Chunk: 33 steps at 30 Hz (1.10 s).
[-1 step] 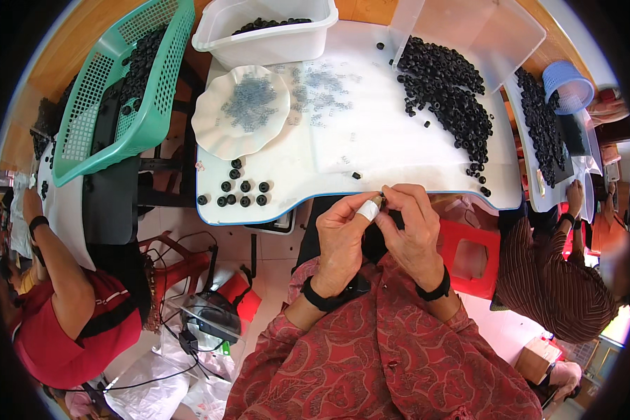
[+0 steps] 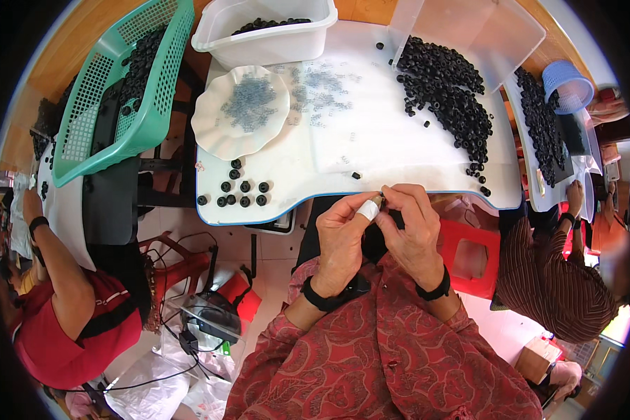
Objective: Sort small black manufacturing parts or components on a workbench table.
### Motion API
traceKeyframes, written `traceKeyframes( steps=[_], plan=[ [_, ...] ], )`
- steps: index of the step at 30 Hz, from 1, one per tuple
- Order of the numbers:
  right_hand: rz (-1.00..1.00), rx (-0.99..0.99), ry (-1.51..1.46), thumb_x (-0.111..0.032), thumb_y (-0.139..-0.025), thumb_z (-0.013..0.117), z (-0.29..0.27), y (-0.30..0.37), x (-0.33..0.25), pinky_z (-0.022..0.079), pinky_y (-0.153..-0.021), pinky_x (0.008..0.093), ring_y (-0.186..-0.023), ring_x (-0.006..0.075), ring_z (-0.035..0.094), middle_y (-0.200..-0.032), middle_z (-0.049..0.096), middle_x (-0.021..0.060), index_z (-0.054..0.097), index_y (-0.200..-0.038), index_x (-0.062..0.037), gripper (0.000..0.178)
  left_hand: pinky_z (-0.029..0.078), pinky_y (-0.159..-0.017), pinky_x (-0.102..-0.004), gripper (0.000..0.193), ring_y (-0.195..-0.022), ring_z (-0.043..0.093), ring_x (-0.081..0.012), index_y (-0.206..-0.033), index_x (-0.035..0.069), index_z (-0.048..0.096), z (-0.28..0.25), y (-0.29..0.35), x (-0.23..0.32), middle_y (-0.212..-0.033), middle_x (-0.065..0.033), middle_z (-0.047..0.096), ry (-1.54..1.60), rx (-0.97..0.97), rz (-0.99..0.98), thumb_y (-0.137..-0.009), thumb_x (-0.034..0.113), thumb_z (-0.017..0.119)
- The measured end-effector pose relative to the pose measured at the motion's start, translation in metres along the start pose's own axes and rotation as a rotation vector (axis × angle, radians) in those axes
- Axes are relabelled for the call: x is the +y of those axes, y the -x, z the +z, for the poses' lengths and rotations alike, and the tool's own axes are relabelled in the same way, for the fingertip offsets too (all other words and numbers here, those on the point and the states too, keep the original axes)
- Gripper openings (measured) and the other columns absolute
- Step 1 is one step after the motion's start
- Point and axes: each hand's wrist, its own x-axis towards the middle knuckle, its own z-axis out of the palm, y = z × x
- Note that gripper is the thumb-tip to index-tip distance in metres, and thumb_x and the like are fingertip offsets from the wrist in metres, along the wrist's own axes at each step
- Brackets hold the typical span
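At the table's near edge, my left hand point(image 2: 341, 241) and my right hand point(image 2: 413, 227) meet with their fingertips close together. White tape point(image 2: 368, 209) wraps my left thumb. Both hands are closed in a pinch; a small dark bit shows between the fingertips, too hidden to name. Just beyond them on the white table point(image 2: 378, 140) lies one small black piece point(image 2: 356, 176). To the left, several small black round parts point(image 2: 245, 186) stand in loose rows. Behind these, a scalloped white plate point(image 2: 206, 119) holds many tiny clear bluish pieces, with more scattered beside it.
A large heap of black ring-like parts point(image 2: 444, 91) spills from a clear bin point(image 2: 500, 35) on the right. A white tub point(image 2: 266, 49) and a green basket point(image 2: 162, 105) hold more. A red stool point(image 2: 486, 241) stands at right. Co-workers sit on both sides.
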Motion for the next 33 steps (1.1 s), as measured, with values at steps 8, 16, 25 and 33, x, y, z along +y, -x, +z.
traceKeyframes(
  steps=[8,16,25,33],
  plan=[
    [0.017,-0.024,-0.012,0.006,-0.065,0.076,-0.004,-0.002,-0.001,0.053,-0.059,0.0318,-0.071,0.0247,0.063,-0.092,0.060,0.0127,0.063,-0.098,0.0011,0.036,0.052,-0.079,-0.0275,0.014,-0.087,0.063,-0.0139,-0.100,-0.002,0.067,-0.010,-0.005,-0.002,-0.099,-0.0078,0.068,0.027,-0.018,-0.058,-0.092,0.007,0.061],
    [0.014,-0.045,-0.035,0.004,-0.065,0.078,-0.005,-0.003,-0.002,0.053,-0.060,0.0319,-0.071,0.0245,0.063,-0.091,0.061,0.0118,0.064,-0.096,0.0008,0.035,0.049,-0.073,-0.0208,0.016,-0.080,0.061,-0.0081,-0.100,-0.004,0.068,-0.004,-0.009,0.006,-0.091,-0.0053,0.068,-0.158,-0.044,0.051,-0.091,0.007,0.063],
    [-0.008,-0.044,-0.025,0.004,-0.064,0.078,-0.007,-0.003,0.004,0.053,-0.060,0.0319,-0.073,0.0249,0.063,-0.090,0.061,0.0118,0.064,-0.096,0.0007,0.036,0.048,-0.067,-0.0197,0.016,-0.076,0.058,-0.0059,-0.102,-0.003,0.068,-0.014,-0.019,0.013,-0.086,-0.0025,0.067,-0.361,-0.177,-0.051,-0.091,0.007,0.062],
    [0.043,-0.078,-0.051,0.005,-0.064,0.078,-0.009,-0.001,0.004,0.053,-0.059,0.0314,-0.073,0.0249,0.063,-0.092,0.060,0.0119,0.064,-0.100,0.0000,0.039,0.047,-0.067,-0.0192,0.015,-0.075,0.057,-0.0054,-0.101,-0.004,0.067,-0.011,-0.017,0.002,-0.084,-0.0013,0.066,-0.338,-0.155,0.014,-0.091,0.004,0.060]
  ],
)
